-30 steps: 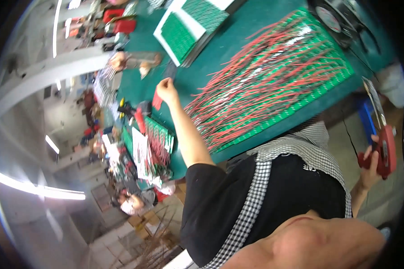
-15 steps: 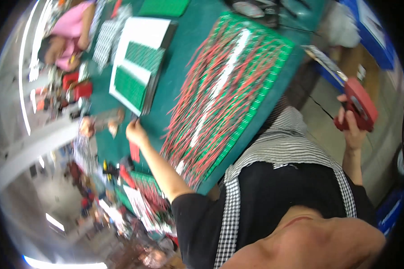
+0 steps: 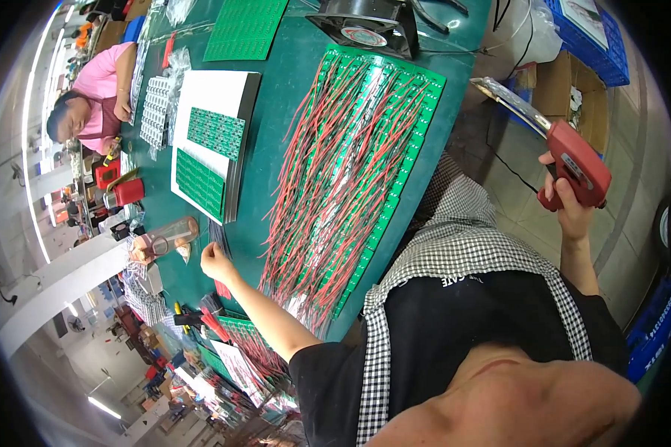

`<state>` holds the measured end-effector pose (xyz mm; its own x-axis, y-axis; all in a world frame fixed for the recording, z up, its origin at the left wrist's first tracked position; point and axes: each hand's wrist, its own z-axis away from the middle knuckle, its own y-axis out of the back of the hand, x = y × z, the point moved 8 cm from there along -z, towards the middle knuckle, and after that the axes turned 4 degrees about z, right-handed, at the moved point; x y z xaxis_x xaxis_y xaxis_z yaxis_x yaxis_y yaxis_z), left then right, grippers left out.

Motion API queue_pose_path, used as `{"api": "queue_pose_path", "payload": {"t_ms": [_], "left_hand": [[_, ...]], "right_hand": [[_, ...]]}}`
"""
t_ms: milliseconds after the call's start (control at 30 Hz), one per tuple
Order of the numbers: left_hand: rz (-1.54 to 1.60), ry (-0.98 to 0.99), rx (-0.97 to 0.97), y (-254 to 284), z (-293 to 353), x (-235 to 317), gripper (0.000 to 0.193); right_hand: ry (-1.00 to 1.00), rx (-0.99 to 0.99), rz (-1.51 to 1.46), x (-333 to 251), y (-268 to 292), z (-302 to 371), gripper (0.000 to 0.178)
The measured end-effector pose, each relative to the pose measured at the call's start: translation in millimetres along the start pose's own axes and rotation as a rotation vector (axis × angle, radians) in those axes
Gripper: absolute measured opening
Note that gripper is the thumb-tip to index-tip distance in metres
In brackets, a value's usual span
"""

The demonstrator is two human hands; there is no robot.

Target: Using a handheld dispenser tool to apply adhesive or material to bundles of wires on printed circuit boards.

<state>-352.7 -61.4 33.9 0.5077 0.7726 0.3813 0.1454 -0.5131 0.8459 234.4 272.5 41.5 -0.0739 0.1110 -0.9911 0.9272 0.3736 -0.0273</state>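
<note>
My right hand [image 3: 572, 205] grips a red soldering gun [image 3: 583, 167] by its handle, out past the table's right side, its long metal front pointing toward the table. My left hand [image 3: 216, 262] reaches across the table with fingers pinched together, at a bundle of black wires [image 3: 218, 235] whose red part [image 3: 222, 289] shows beyond the hand. Whether a wire is between the fingertips is too small to tell. Between my hands lies a green circuit board panel [image 3: 406, 167], covered with rows of long red and black wires [image 3: 335, 171].
Left of the panel, a white-topped stack [image 3: 209, 89] carries two smaller green boards [image 3: 201, 182]. Farther back are another green board [image 3: 246, 30], a black fan [image 3: 365, 30] and pliers [image 3: 432, 18]. A clear jar [image 3: 175, 235] stands near my left hand. A co-worker in pink [image 3: 112, 71] sits across.
The whole view has shifted and become sharper. My left hand has moved a little away from the stack's corner, along the wire bundle. The soldering gun stays in my right hand.
</note>
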Motion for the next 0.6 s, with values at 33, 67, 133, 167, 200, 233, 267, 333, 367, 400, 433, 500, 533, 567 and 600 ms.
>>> {"api": "queue_pose_path", "payload": {"t_ms": [33,67,133,167,200,233,267,333,367,400,433,500,533,567,600], "left_hand": [[-0.003,0.001,-0.001,5,4,3,0.01],[0.015,0.003,0.014,14,9,5,0.01],[0.026,-0.04,0.004,19,20,46,0.009],[0.022,-0.082,-0.021,19,35,94,0.009],[0.21,-0.19,-0.043,15,50,132,0.007],[0.237,-0.258,-0.11,3,71,192,0.005],[0.196,-0.445,-0.119,-4,95,259,0.01],[0.237,-0.732,-0.236,-36,142,343,0.018],[0.275,-0.752,-0.299,-49,152,372,0.016],[0.309,-0.773,-0.362,-63,161,393,0.013],[0.325,-0.803,-0.36,-67,169,411,0.012],[0.342,-0.825,-0.378,-91,176,421,0.012],[0.338,-0.821,-0.39,-99,176,421,0.012],[0.353,-0.814,-0.402,-106,176,422,0.011],[0.366,-0.806,-0.415,-113,176,423,0.011]], "right_hand": [[-0.003,-0.001,-0.001,1,1,-2,0.034],[-0.014,0.004,-0.013,3,2,-3,0.033],[-0.034,0.024,-0.018,10,2,-3,0.033],[-0.07,0.029,-0.017,15,3,-3,0.033],[-0.105,0.021,-0.03,23,3,-2,0.033],[-0.116,0.025,-0.018,27,2,-2,0.033],[-0.146,0.008,-0.008,31,-1,-3,0.036],[-0.183,-0.021,0.0,40,-3,-6,0.039],[-0.21,-0.052,0.013,41,-5,-7,0.04],[-0.238,-0.084,0.021,46,-7,-9,0.041],[-0.275,-0.116,0.011,44,-7,-9,0.045],[-0.296,-0.146,0.008,51,-10,-11,0.046],[-0.307,-0.177,0.0,55,-12,-12,0.047],[-0.319,-0.189,-0.004,57,-12,-12,0.048],[-0.334,-0.178,0.007,57,-14,-13,0.048]]}}
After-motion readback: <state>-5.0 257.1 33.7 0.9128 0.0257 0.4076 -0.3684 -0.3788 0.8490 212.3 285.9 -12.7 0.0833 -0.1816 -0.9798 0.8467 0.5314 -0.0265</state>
